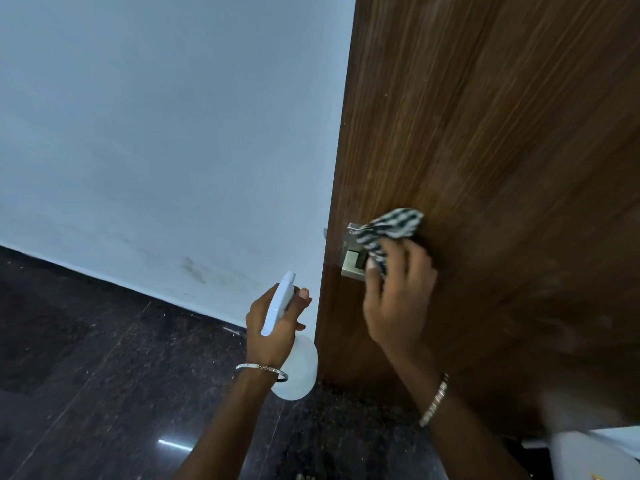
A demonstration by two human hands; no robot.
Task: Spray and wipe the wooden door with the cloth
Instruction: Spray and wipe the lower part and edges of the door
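The dark brown wooden door (485, 133) fills the right half of the view, its edge running down the middle. My right hand (398, 296) grips a black-and-white striped cloth (391, 230) and holds it against the metal door handle (351, 261) near the door's edge. My left hand (273, 323) grips a white spray bottle (294, 368) by its neck, just left of the door edge, with the nozzle pointing up. The lower part of the handle is hidden behind the cloth and my fingers.
A pale blue-white wall (156, 133) with scuff marks stands left of the door. Dark polished stone floor (86, 375) lies below. A white object (595, 452) sits at the bottom right corner near the door's foot.
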